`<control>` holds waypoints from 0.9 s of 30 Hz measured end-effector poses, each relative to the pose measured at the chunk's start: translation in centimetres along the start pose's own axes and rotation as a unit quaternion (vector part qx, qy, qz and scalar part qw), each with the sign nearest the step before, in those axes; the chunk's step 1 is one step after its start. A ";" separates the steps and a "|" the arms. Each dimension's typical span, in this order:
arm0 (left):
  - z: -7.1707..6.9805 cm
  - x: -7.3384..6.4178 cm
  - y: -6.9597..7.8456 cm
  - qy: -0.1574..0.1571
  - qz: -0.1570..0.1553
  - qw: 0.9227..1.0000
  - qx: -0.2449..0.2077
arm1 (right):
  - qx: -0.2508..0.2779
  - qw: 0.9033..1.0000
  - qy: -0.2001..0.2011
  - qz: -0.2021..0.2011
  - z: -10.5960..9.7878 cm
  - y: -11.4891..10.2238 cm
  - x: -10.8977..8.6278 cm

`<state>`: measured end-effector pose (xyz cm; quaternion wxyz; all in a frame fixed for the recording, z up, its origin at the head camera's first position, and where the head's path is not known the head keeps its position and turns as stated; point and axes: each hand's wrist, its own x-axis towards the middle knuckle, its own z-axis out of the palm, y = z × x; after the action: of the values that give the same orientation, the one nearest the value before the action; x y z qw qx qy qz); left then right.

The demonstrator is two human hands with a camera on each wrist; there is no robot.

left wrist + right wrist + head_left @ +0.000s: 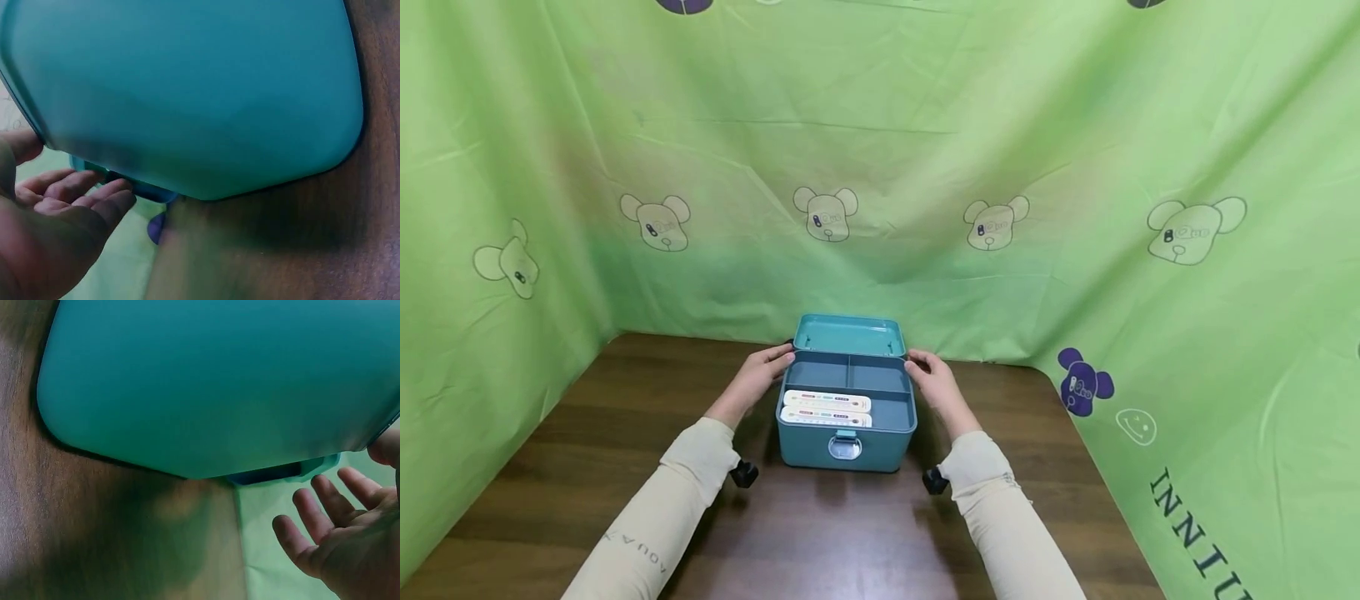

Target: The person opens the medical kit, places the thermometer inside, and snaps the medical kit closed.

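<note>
A teal storage box stands on the table with its lid swung back. Inside, a tray of grey-blue compartments shows, with two slim white cases with small printed labels lying side by side in the front left. My left hand is at the back left corner, thumb by the rim and fingers extended behind it near the lid. At the back right corner is my right hand, its thumb touching the rim and its fingers spread apart behind the box. A clear latch hangs on the front.
The dark wooden table reaches back to a green cloth printed with bear heads, which hangs behind and along both sides. A black wrist mount juts from the left sleeve, another from the right.
</note>
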<state>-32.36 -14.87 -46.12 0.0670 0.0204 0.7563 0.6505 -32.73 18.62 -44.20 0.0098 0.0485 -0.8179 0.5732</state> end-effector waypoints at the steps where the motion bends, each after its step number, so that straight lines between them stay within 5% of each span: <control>1: 0.0 0.0 -0.1 -0.003 -0.004 1.000 -0.006 | 0.004 1.000 -0.001 0.004 0.0 0.1 0.0; 15: 0.3 0.2 -0.4 -0.016 0.010 0.996 -0.087 | -0.015 0.999 -0.018 0.021 0.6 -0.6 0.3; 27: 0.5 0.1 0.2 -0.018 0.053 0.996 -0.066 | 0.023 0.999 -0.024 -0.011 0.5 -0.8 0.6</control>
<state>-32.43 -14.37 -46.01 0.0467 0.0676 0.7085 0.7009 -33.27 17.80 -43.56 -0.0046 0.0717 -0.8040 0.5903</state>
